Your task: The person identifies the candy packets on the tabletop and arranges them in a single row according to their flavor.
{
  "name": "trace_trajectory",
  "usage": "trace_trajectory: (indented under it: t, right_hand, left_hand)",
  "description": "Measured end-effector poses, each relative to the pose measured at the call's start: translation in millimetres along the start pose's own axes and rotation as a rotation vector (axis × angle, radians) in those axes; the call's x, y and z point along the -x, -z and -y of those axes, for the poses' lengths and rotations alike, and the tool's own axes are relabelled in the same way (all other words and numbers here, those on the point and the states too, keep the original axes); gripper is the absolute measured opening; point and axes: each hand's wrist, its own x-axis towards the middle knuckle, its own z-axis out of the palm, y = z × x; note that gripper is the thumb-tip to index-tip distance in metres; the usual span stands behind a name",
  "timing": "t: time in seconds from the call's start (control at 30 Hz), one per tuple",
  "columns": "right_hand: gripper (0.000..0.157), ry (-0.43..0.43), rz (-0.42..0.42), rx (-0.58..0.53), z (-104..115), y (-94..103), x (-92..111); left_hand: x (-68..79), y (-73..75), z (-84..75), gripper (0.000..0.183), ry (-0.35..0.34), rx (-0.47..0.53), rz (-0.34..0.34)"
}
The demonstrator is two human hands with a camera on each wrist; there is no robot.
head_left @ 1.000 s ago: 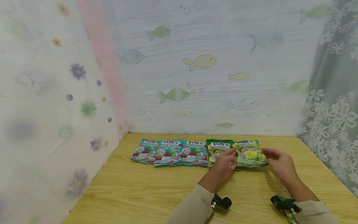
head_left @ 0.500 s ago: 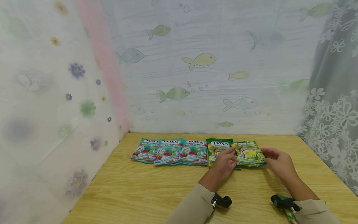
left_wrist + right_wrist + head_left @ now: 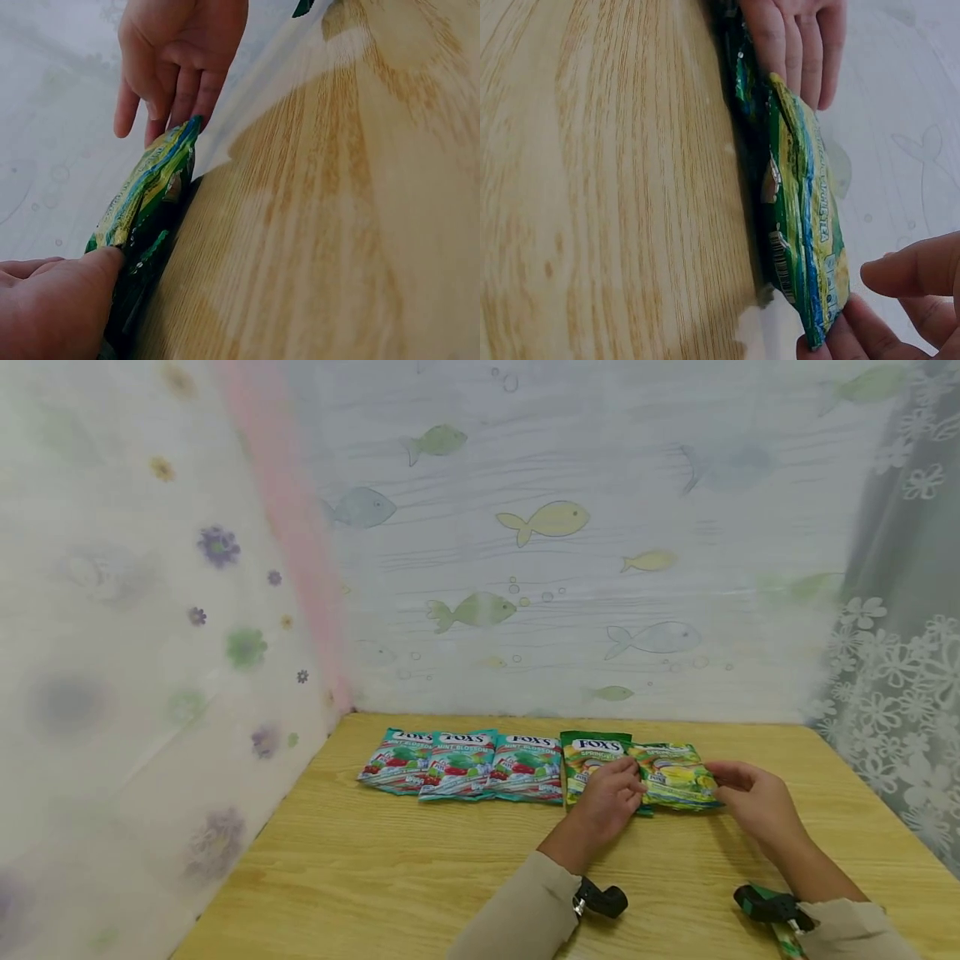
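Note:
A yellow-green Fox's candy bag (image 3: 678, 777) lies at the right end of the row, its left side overlapping a darker green Fox's Spring Tea bag (image 3: 597, 747). My left hand (image 3: 606, 799) reaches across the green bag and touches the yellow-green bag's left edge; its thumb (image 3: 105, 259) rests at that end in the left wrist view. At the other end is my right hand (image 3: 761, 806). In the right wrist view its fingers (image 3: 847, 330) touch the bag's edge from behind, while the thumb (image 3: 900, 271) stands apart from the bag.
Left of the green bag, three teal Fox's Mint Blossom bags (image 3: 457, 764) overlap in a row on the wooden table (image 3: 360, 868). Near the right sleeve lies a partly hidden green packet (image 3: 787, 935). Fish-patterned sheeting (image 3: 555, 610) stands behind the table.
The yellow-green bag has settled slightly lower and flatter beside the green one. Both hands stay at its two ends. The head view has shifted a little.

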Motion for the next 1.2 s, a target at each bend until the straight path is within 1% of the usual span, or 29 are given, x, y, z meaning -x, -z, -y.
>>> trace_trajectory:
  t: [0.27,0.4,0.5,0.53,0.57,0.63,0.73,0.77,0.87,1.0,1.2]
  right_hand:
    - [0.048,-0.019,0.020,0.008,0,1.2,0]
    - [0.049,-0.023,0.033,0.018,1,1.8,1]
    - [0.050,-0.022,0.033,0.021,1,1.2,1]
    - [0.050,-0.018,0.029,0.018,0,0.8,1]
    - [0.049,-0.012,0.024,0.016,0,0.4,2]
    - [0.049,0.003,0.000,0.015,0,-0.6,2]
    - [0.046,0.035,-0.040,0.019,0,-2.0,3]
    - [0.045,0.045,-0.050,0.023,1,-2.3,3]
    - [0.043,0.066,-0.061,0.028,2,-2.4,4]
    - [0.042,0.072,-0.022,0.025,3,-2.3,3]
    - [0.043,0.043,0.040,0.057,3,-2.4,2]
  left_hand:
    - [0.5,-1.8,-0.9,0.076,0.001,0.000,-0.006]
    - [1.9,-1.7,-2.9,0.074,0.001,-0.034,0.000]
    - [3.6,-0.4,-5.4,0.053,-0.029,-0.183,0.024]
    - [4.6,0.0,-6.4,0.044,-0.048,-0.272,0.035]
    - [5.7,-0.1,-7.8,0.035,-0.074,-0.390,0.045]
    - [7.6,-0.7,-10.0,0.024,-0.135,-0.614,0.061]
    - [9.1,-5.2,-11.6,0.030,-0.129,-0.629,0.046]
    - [8.9,-7.2,-11.5,0.036,-0.113,-0.584,0.035]
    - [7.6,-12.5,-10.6,0.058,-0.056,-0.376,-0.008]
    - [6.9,-15.8,-10.3,0.059,-0.047,-0.389,-0.009]
    - [7.4,-17.5,-10.2,0.062,-0.018,-0.408,0.016]
